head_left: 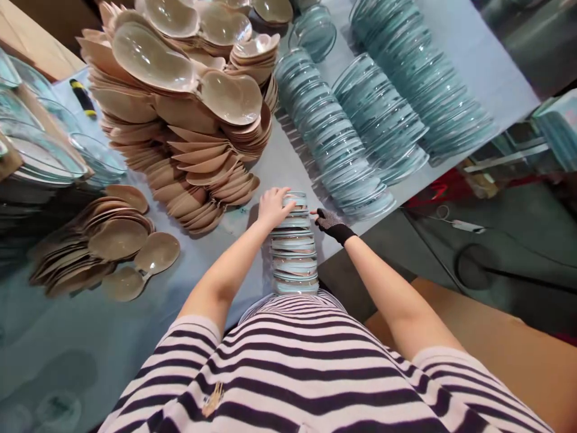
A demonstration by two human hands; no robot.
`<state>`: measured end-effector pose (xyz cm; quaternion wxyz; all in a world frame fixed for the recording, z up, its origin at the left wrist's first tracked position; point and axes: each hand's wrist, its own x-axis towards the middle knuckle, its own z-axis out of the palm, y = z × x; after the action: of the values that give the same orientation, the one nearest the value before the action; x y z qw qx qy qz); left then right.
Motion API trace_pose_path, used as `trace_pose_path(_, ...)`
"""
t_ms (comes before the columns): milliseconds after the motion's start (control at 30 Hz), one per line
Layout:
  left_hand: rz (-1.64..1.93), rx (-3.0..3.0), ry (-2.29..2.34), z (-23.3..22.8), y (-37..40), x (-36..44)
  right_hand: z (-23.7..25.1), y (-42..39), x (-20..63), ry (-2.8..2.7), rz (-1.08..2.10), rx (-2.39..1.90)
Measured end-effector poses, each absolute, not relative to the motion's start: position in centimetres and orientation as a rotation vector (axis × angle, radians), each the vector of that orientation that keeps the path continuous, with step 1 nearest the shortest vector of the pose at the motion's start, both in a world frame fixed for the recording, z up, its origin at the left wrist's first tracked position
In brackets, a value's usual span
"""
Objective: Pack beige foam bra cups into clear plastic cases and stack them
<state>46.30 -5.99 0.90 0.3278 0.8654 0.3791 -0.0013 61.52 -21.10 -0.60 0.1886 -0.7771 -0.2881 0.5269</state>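
Observation:
Straight in front of my body lies a row of thin clear glass pieces [294,255], packed face to face and running away from me. My left hand [274,207] is bare and open, its fingers stretched over the left side of the row's far end. On the other side, my right hand [332,224] wears a dark fingerless glove with a patterned back. Its bare fingertips point at the row, a small gap away, and the fingers look slightly bent with nothing visible in them.
A big pile of brown, shiny double-lobed pieces [153,60] rises at the back left. A smaller pile of them [119,239] sits nearer. Long rows of larger glass pieces [331,138] lie to the right. A black-and-yellow tool [82,98] rests at far left. Cardboard [487,355] covers the floor.

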Motion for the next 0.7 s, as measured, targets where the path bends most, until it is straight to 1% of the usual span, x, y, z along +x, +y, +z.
trace_pose_path(100,-0.062,2.328,1.003,0.9,-6.9,45.9,-2.6,-23.5,62.6,-0.578,1.899,-1.937)
trace_pose_path(167,-0.095,2.356,0.986,0.8,-6.6,45.8,-3.5,-23.6,63.0,-0.564,2.033,-1.809)
trace_pose_path(233,-0.113,2.386,0.984,0.7,-6.2,45.9,-3.9,-23.0,63.2,-0.613,2.102,-1.806)
trace_pose_path(433,-0.197,2.415,0.966,1.1,-5.9,45.9,-3.9,-20.9,64.1,-1.131,2.076,-2.0)
trace_pose_path(600,-0.249,2.406,0.97,1.7,-5.8,46.0,-3.3,-21.1,65.0,-1.017,2.155,-1.886)
trace_pose_path(700,-0.283,2.383,0.973,1.9,-5.5,46.1,-1.8,-21.6,64.8,-1.064,2.018,-1.792)
